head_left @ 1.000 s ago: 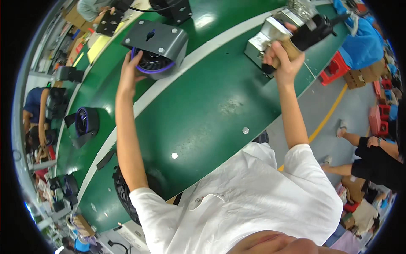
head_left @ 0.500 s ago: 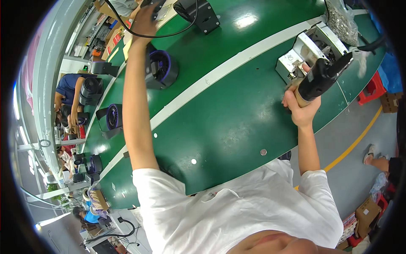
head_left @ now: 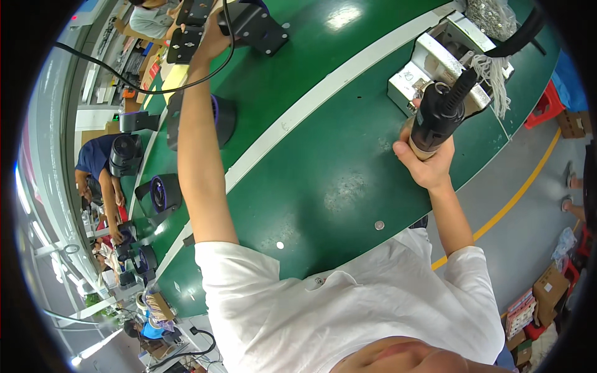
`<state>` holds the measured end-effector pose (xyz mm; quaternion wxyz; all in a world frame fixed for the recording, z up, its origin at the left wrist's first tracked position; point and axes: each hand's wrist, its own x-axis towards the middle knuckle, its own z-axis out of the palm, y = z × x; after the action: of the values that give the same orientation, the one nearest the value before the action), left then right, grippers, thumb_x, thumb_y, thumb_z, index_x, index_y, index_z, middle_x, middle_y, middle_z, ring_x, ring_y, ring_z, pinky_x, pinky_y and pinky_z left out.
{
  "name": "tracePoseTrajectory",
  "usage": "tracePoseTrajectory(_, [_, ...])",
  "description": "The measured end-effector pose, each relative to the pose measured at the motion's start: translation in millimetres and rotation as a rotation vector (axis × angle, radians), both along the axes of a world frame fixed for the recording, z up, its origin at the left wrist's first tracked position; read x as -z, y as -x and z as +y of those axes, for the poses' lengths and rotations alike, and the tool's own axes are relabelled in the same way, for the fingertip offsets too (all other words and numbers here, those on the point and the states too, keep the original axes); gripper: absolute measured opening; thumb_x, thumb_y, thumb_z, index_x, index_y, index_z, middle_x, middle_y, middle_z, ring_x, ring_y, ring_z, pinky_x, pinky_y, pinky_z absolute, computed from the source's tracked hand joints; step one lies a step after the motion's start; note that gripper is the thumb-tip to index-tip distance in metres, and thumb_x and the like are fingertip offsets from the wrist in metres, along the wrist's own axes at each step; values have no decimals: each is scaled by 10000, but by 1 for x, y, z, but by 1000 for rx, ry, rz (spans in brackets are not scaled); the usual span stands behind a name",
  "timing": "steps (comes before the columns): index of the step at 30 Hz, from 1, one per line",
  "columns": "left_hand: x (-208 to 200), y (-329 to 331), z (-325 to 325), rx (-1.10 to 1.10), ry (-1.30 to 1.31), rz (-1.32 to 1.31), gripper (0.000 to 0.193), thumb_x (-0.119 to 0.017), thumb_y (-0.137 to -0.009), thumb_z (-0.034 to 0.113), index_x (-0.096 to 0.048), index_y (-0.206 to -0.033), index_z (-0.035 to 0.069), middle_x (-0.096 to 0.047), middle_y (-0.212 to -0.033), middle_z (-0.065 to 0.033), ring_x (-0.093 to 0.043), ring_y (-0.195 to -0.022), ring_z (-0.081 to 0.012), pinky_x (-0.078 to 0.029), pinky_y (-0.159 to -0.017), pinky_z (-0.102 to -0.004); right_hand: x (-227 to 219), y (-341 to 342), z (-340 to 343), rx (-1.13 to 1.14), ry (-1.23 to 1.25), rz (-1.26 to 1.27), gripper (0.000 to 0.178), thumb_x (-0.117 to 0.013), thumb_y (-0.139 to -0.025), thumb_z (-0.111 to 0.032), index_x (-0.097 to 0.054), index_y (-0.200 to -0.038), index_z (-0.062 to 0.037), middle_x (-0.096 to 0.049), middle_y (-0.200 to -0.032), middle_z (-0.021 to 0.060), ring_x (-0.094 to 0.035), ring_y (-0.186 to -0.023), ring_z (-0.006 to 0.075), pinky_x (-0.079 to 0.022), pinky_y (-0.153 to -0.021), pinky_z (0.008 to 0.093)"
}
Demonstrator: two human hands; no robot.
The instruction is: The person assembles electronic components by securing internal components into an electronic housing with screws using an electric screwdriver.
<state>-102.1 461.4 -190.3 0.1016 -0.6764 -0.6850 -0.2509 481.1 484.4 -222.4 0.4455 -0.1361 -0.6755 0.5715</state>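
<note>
My right hand (head_left: 429,165) is closed around the light-coloured lower grip of a black electric screwdriver (head_left: 440,118). A thick black cord (head_left: 519,37) runs from its upper end. The screwdriver's tip is hidden, close to a white metal box-shaped device (head_left: 429,56) with an open top, possibly a screw feeder. My left arm stretches to the far side of the table, and my left hand (head_left: 214,40) is beside a black fan with a flat bracket (head_left: 258,28). Its fingers are partly hidden there, so whether they grip the fan is unclear.
A clear bag of small metal parts (head_left: 488,18) lies behind the white device. Black plates (head_left: 189,31) are left of my left hand. More fans (head_left: 163,193) line the green table (head_left: 323,199). A co-worker (head_left: 99,158) works at the left. A black cable (head_left: 134,87) crosses the far left.
My left hand, blurred before, now shows more clearly next to the fan's bracket. The screwdriver in my right hand stands more upright. The whole view has shifted a little.
</note>
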Motion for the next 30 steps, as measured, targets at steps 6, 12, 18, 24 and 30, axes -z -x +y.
tracePoseTrajectory(6, [22, -99, 11, -650, -476, -113, 584, -819, -772, 116, -552, -1286, 38, -634, -1252, -218, -622, -1159, -381, -496, -996, -445, -1, -1, 2, -20, 9, 34, 766, -754, -826, 21, -370, -1488, 66, -620, -801, 66, -588, -727, 147, -481, -703, 301])
tracePoseTrajectory(12, [29, -132, -45, -28, -703, -684, 536, -808, -806, 99, -571, -1281, 24, -675, -1158, -165, -663, -1030, -280, -526, -910, -353, -6, 1, -1, -44, 51, 83, 738, -742, -832, -9, -340, -1448, 50, -605, -739, 92, -579, -617, 160, -495, -614, 293])
tracePoseTrajectory(18, [-17, -319, -102, -74, -485, -249, 517, -753, -754, 13, -651, -1261, 31, -655, -1169, -159, -657, -1065, -307, -515, -959, -370, -13, -11, 5, 2, 143, 52, 676, -720, -900, -151, -321, -1414, 31, -560, -660, 96, -537, -507, 163, -487, -502, 297])
tracePoseTrajectory(24, [-15, -383, -150, 40, -305, -436, 596, -745, -717, -15, -684, -1275, 183, -595, -1216, -154, -655, -1055, -345, -562, -874, -398, -68, 7, 26, 75, -160, 212, 920, -514, -937, -738, -308, -1436, 6, -506, -632, 83, -507, -487, 181, -478, -475, 326])
tracePoseTrajectory(30, [1, -384, -143, 135, -301, -487, 583, -698, -757, -33, -696, -1262, 258, -579, -1215, -151, -648, -1034, -359, -587, -816, -409, -93, 46, 50, 223, -93, 433, 892, -632, -927, -671, -328, -1462, -26, -524, -657, 82, -527, -474, 176, -433, -434, 265])
